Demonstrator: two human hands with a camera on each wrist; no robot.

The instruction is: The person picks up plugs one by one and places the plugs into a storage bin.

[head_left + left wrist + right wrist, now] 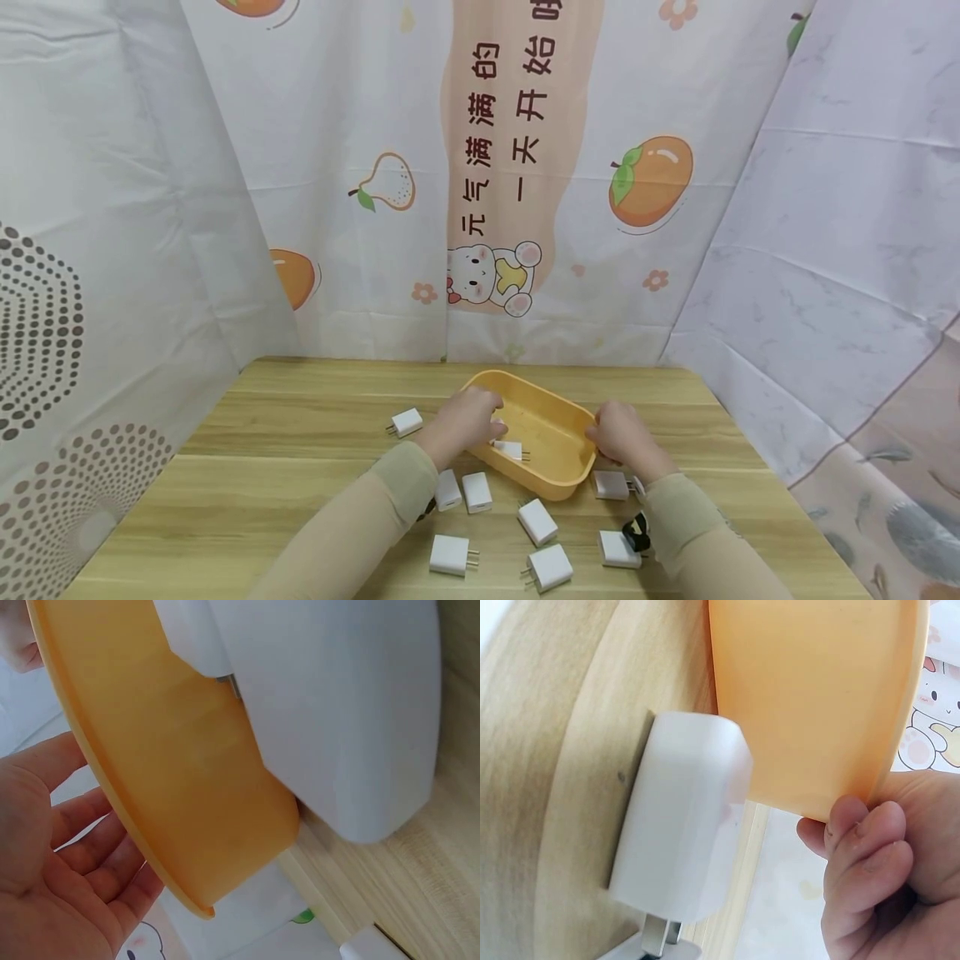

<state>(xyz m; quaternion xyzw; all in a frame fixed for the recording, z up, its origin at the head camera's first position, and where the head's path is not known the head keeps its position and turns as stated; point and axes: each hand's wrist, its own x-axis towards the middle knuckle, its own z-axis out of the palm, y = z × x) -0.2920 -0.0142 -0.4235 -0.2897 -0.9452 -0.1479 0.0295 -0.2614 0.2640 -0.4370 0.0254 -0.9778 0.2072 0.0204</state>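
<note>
One right hand (pixel 624 435) pinches the yellow tray (pixel 546 421) at right, the left hand (pixel 459 425) relaxed at its left end.

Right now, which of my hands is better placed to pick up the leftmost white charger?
Likely your left hand: it is nearer the leftmost white charger, while your right hand grips the right end of the orange tray.

This looks like a curtained-off work booth, with printed cloths (pixel 330 108) hanging round a wood-grain table (pixel 247 433).
</note>
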